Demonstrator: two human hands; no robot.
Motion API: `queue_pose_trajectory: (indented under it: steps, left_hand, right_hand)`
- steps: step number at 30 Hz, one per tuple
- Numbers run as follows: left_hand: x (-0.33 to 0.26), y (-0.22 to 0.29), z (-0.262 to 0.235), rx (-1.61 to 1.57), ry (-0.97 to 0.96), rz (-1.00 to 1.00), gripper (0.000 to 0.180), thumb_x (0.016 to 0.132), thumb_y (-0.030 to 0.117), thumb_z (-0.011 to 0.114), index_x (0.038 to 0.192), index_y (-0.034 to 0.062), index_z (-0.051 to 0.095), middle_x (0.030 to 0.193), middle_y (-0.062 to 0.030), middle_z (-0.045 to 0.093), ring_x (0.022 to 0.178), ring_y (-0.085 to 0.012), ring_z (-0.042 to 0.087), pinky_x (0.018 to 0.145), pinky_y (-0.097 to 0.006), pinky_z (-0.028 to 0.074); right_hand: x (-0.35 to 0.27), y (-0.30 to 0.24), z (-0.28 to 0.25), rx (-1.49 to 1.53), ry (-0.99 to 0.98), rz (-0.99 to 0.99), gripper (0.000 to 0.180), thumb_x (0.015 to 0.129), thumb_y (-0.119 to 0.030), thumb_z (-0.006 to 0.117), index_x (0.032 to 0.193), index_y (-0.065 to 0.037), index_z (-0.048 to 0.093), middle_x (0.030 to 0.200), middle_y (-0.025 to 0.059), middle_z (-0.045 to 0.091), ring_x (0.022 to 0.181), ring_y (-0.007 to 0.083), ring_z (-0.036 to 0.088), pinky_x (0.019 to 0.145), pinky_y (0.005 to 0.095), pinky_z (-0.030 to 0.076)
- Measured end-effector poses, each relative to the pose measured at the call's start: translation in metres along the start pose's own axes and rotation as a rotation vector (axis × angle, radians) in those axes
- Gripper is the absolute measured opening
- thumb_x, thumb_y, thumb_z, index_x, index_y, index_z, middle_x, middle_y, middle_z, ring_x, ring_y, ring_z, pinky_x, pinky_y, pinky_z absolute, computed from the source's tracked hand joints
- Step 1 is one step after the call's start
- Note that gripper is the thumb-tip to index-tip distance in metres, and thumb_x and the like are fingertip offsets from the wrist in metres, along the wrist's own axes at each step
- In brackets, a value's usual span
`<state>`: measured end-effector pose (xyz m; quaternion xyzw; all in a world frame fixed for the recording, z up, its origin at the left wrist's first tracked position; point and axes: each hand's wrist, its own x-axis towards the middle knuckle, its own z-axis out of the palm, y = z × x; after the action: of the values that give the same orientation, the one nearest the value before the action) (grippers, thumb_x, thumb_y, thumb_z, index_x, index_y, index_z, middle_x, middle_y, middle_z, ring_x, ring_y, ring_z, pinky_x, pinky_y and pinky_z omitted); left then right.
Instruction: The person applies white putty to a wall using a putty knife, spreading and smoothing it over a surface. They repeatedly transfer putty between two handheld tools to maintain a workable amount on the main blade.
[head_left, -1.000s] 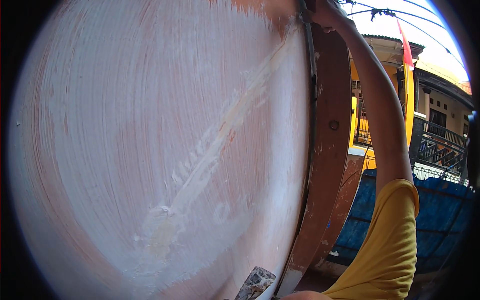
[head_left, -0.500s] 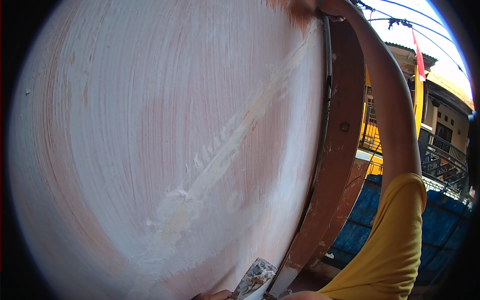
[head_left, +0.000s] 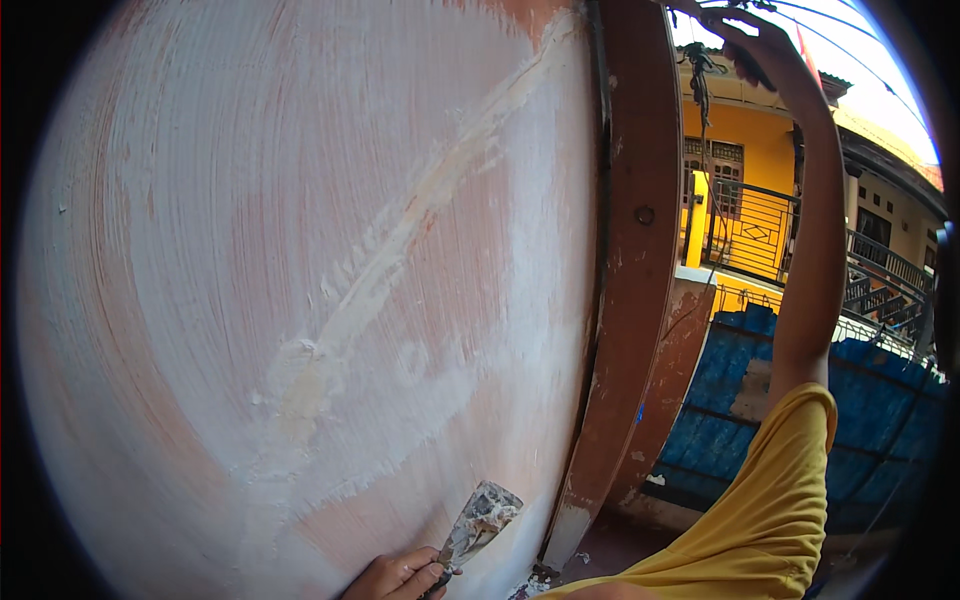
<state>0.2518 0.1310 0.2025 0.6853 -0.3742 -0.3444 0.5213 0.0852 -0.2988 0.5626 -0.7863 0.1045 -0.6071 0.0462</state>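
Observation:
At the lower edge my left hand grips a putty knife, its blade pointing up and right and smeared with pale filler. The blade is close to the wall, a surface of streaky white over reddish-brown; whether it touches cannot be told. Across the wall a cream band of filler slants from the upper right to the lower left. My right hand is raised at the top right, beyond the brown wooden post, its fingers bent round something I cannot make out near the frame's top edge.
The brown post stands upright along the wall's right edge. Cord hangs beside my right hand. Farther off are blue sheeting, a yellow house and a dark balcony railing. Pale scraps lie at the post's foot.
My right hand has come away from the wall's upper edge to the right, past the post. My left hand and the putty knife have risen farther into view. The wall has shifted left in view.

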Motion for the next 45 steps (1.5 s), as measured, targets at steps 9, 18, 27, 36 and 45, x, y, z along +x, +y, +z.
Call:
queue_pose_trajectory:
  steps: [9, 18, 27, 36, 45]
  left_hand:
    - [0.056, -0.008, 0.019, 0.043, 0.108, 0.03, 0.026, 0.097, 0.016, 0.043, 0.106, -0.0044, 0.056, 0.06, -0.0032, 0.051, 0.048, -0.0086, 0.049, 0.045, -0.023, 0.042]
    - [0.13, -0.003, 0.039, 0.043, -0.029, 0.07, 0.028, 0.098, 0.022, 0.043, 0.102, -0.0023, 0.056, 0.058, -0.002, 0.05, 0.041, -0.0066, 0.046, 0.039, -0.02, 0.038]
    - [0.156, -0.006, 0.037, 0.114, -0.18, -0.019, 0.027, 0.097, 0.022, 0.044, 0.1, -0.0016, 0.058, 0.056, -0.0011, 0.049, 0.039, -0.0063, 0.046, 0.039, -0.019, 0.038]
    - [0.184, 0.0, 0.055, 0.128, -0.243, -0.057, 0.027, 0.098, 0.022, 0.043, 0.1, -0.0005, 0.058, 0.056, -0.0003, 0.049, 0.041, -0.0054, 0.046, 0.04, -0.019, 0.039]
    - [0.19, -0.001, 0.066, 0.124, -0.282, -0.099, 0.025, 0.098, 0.018, 0.043, 0.098, -0.003, 0.058, 0.057, -0.0003, 0.049, 0.041, -0.0057, 0.044, 0.04, -0.021, 0.037]
  right_hand:
    - [-0.331, 0.031, 0.08, 0.694, -0.119, 0.24, 0.036, 0.092, -0.006, 0.055, 0.128, -0.004, 0.052, 0.066, 0.0005, 0.056, 0.051, 0.0017, 0.048, 0.045, 0.0181, 0.035]
    - [-0.445, 0.026, 0.059, 0.572, -0.489, 0.39, 0.037, 0.083, 0.002, 0.062, 0.118, -0.007, 0.063, 0.072, 0.0041, 0.064, 0.054, 0.0072, 0.053, 0.053, 0.0209, 0.045]
    - [-0.451, 0.015, 0.077, 0.402, -0.412, 0.127, 0.042, 0.078, 0.003, 0.067, 0.118, -0.009, 0.063, 0.102, 0.0103, 0.07, 0.079, 0.0211, 0.07, 0.069, 0.0276, 0.055]
    - [-0.469, 0.047, 0.079, 0.204, -0.477, 0.058, 0.048, 0.083, -0.006, 0.067, 0.127, -0.021, 0.057, 0.067, 0.0052, 0.063, 0.048, 0.0139, 0.053, 0.043, 0.0253, 0.049]
    - [-0.478, 0.048, 0.075, 0.106, -0.552, 0.03, 0.056, 0.083, -0.007, 0.067, 0.134, -0.022, 0.05, 0.063, 0.0046, 0.057, 0.046, 0.0139, 0.05, 0.041, 0.0254, 0.047]
